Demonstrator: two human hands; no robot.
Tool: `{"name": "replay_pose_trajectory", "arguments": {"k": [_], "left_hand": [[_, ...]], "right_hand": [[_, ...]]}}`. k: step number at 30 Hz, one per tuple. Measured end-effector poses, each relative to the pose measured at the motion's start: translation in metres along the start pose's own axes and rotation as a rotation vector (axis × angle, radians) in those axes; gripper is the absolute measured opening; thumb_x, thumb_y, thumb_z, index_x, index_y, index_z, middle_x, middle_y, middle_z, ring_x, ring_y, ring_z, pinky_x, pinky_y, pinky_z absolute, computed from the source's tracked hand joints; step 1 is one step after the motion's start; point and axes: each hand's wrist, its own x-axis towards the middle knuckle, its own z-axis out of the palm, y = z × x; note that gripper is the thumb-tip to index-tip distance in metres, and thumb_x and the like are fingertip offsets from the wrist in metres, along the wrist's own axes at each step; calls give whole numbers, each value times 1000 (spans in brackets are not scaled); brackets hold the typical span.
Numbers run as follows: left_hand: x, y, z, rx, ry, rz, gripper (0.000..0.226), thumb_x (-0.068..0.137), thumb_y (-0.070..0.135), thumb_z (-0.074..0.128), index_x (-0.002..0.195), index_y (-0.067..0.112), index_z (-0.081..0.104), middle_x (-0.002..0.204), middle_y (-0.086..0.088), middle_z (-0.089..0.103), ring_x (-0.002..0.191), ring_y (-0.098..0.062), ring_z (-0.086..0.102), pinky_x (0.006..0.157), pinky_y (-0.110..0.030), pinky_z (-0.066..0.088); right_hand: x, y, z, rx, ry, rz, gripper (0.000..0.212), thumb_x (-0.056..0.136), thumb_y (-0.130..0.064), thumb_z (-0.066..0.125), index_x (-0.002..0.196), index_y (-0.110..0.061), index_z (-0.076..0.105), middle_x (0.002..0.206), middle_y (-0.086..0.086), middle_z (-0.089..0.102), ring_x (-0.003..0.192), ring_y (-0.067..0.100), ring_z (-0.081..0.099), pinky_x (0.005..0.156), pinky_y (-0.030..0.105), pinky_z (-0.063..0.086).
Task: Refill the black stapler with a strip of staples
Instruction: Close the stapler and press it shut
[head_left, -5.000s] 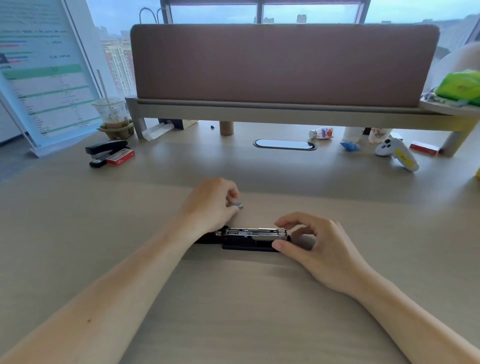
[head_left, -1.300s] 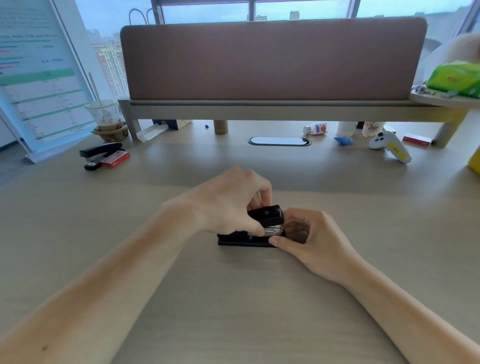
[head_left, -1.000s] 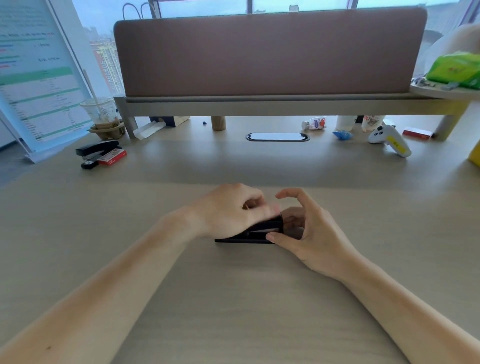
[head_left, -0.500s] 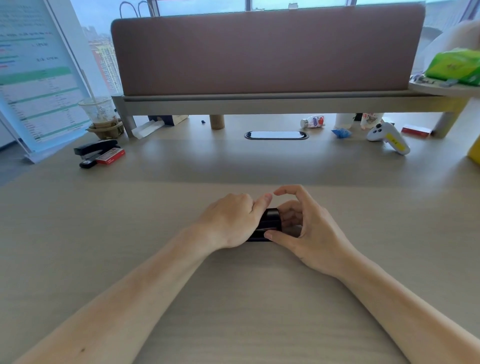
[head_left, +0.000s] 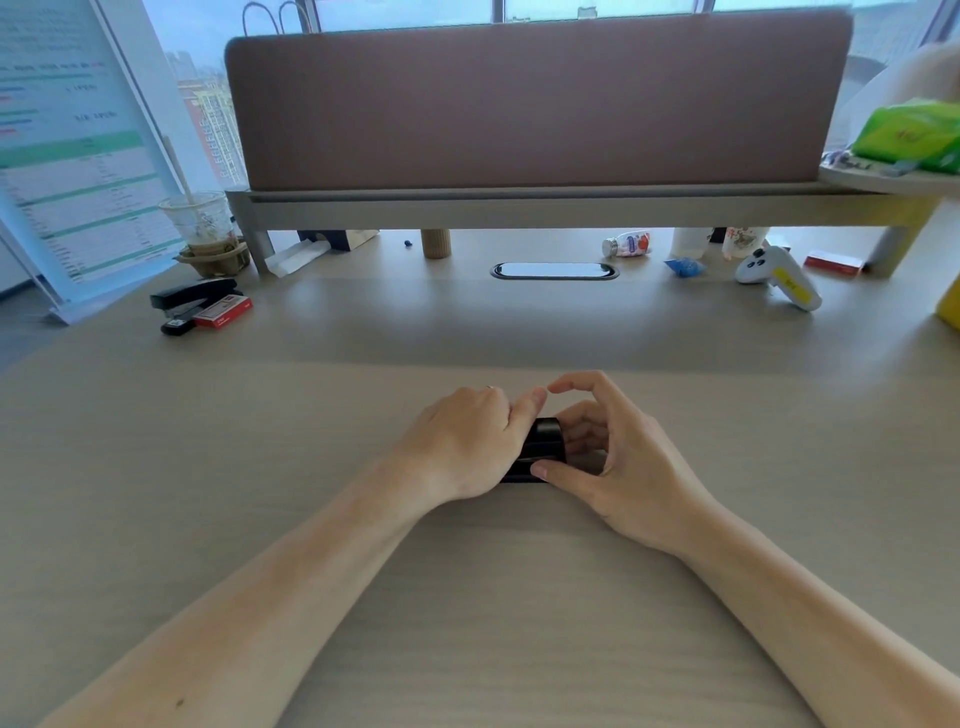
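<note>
The black stapler (head_left: 543, 447) lies flat on the wooden desk (head_left: 467, 597) in the middle of the view, its top arm down. My left hand (head_left: 467, 441) lies palm-down over its left part and covers most of it. My right hand (head_left: 618, 457) cups the stapler's right end, thumb against the near edge of the base, fingers curled above it. Only a short black stretch shows between the two hands. No staple strip can be seen.
A second black stapler (head_left: 192, 299) and a red staple box (head_left: 223, 313) sit at the far left. A plastic cup (head_left: 200, 221), a brown divider panel (head_left: 535, 98), a small bottle (head_left: 628, 244) and a white-and-yellow controller (head_left: 779, 278) line the back.
Five seconds ago the stapler lay open with its metal magazine showing. My left hand then swung the top arm down and pressed it flat; it now rests over the stapler.
</note>
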Motion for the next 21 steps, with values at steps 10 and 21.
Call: {"name": "replay_pose_trajectory", "arguments": {"k": [10, 21], "left_hand": [[-29, -31, -37, -218, 69, 190, 19, 96, 45, 65, 99, 28, 58, 107, 13, 71, 105, -6, 65, 88, -27, 51], [-44, -56, -30, -149, 10, 239, 33, 84, 38, 74, 93, 35, 42, 84, -5, 72, 77, -32, 67, 75, -50, 55]], "right_hand": [[-3, -5, -5, -208, -14, -47, 68, 74, -61, 79, 134, -40, 54, 118, -20, 72, 112, -1, 67, 96, 19, 50], [12, -12, -14, -689, -364, -30, 115, 68, -93, 53, 163, -34, 26, 168, -17, 26, 157, 8, 20, 127, 30, 17]]}}
